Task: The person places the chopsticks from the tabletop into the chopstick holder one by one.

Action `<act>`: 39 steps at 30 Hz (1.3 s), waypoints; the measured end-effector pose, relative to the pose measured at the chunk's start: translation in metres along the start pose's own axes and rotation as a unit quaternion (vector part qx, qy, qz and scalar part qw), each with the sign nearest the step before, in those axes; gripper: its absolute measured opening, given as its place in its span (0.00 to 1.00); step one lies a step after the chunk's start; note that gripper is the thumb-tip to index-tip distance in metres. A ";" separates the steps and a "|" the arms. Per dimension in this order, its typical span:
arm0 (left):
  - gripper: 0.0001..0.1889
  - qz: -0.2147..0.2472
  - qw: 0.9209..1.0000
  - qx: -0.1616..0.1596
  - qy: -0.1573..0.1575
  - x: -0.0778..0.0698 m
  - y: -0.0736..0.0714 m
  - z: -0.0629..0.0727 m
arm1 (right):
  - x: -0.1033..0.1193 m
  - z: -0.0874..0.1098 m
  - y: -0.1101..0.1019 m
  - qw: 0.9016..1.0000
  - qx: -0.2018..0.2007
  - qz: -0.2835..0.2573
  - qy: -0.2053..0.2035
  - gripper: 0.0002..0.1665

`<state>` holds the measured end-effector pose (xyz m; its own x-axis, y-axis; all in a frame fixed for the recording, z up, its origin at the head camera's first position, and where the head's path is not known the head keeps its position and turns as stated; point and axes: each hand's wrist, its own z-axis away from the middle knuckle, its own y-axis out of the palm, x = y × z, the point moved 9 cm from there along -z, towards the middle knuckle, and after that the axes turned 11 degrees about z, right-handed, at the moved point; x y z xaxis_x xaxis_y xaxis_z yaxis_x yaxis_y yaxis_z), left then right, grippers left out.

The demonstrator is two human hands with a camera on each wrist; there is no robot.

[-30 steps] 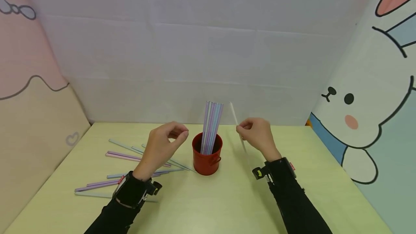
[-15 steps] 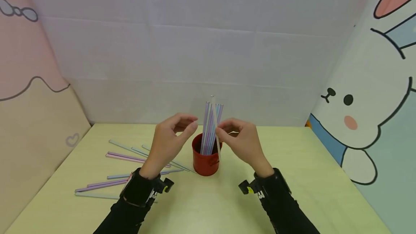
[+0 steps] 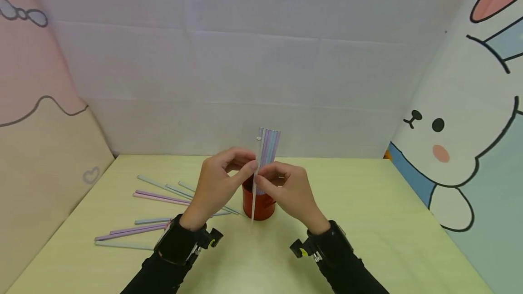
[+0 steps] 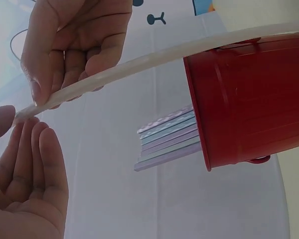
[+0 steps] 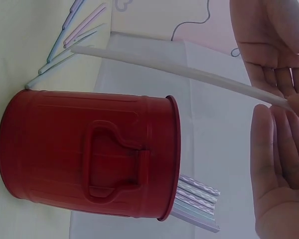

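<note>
A white drinking straw (image 3: 254, 201) stands nearly upright in front of the small red bucket (image 3: 264, 208), its lower end outside the bucket. My right hand (image 3: 291, 190) pinches it between thumb and fingers. From the other side, the thumb and fingertips of my left hand (image 3: 220, 185) meet on the same straw, close to the right fingertips. In the left wrist view the straw (image 4: 154, 59) crosses before the bucket's rim. Behind the hands, a bunch of purple and blue straws (image 3: 270, 146) stands in the bucket; their lower parts are hidden.
Several loose straws (image 3: 161, 198) in purple, pink and pale blue lie spread on the yellow table (image 3: 388, 239) at the left, some behind the left forearm. A white sheet (image 3: 261, 71) rises at the table's back edge. The bucket has a wire-like side handle (image 5: 92, 164).
My right hand has carried the white straw leftward from the bucket's right side to its front. My left hand has moved right and taken hold of it too.
</note>
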<state>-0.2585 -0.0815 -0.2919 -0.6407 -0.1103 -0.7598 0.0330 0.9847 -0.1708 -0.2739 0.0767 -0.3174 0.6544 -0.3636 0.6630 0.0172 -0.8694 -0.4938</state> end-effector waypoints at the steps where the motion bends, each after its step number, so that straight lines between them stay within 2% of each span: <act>1: 0.07 0.001 1.000 0.003 0.001 0.000 0.001 0.000 | 0.000 0.000 0.000 1.000 0.000 0.001 0.000 0.02; 5: 0.07 -0.003 1.000 0.010 0.006 -0.002 0.003 0.001 | -0.002 0.000 0.002 1.000 0.014 0.005 0.005 0.04; 9: 0.08 -0.009 1.000 0.003 0.011 -0.003 0.001 0.001 | -0.005 -0.001 0.000 0.999 0.040 0.022 -0.004 0.11; 12: 0.08 -0.011 1.000 -0.008 0.012 -0.004 -0.004 0.001 | -0.014 -0.004 -0.009 0.998 0.028 0.047 -0.014 0.19; 15: 0.08 -0.013 1.000 -0.018 0.010 -0.004 -0.009 0.000 | -0.032 -0.005 -0.013 0.998 0.020 0.062 0.008 0.28; 20: 0.08 -0.017 0.999 -0.028 0.007 -0.005 -0.015 0.000 | -0.068 0.000 -0.001 0.991 0.091 0.042 0.087 0.40; 24: 0.08 -0.016 0.999 -0.031 0.010 -0.006 -0.018 -0.002 | -0.090 0.009 0.013 0.978 0.157 0.015 0.137 0.48; 27: 0.08 -0.017 0.999 -0.032 0.011 -0.007 -0.018 -0.003 | -0.101 0.016 0.024 0.968 0.197 -0.002 0.155 0.54; 32: 0.08 -0.017 0.999 -0.039 0.012 -0.007 -0.020 -0.002 | -0.107 0.020 0.040 0.964 0.228 -0.019 0.134 0.57; 39: 0.08 -0.013 0.999 -0.037 0.009 -0.004 -0.019 -0.002 | -0.105 0.020 0.047 0.971 0.213 -0.011 0.110 0.52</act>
<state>-0.2582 -0.0998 -0.2841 -0.6545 -0.1352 -0.7439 -0.0414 0.9888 -0.1432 -0.3272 0.0809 -0.4211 0.4735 -0.4508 0.7567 0.3707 -0.6773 -0.6355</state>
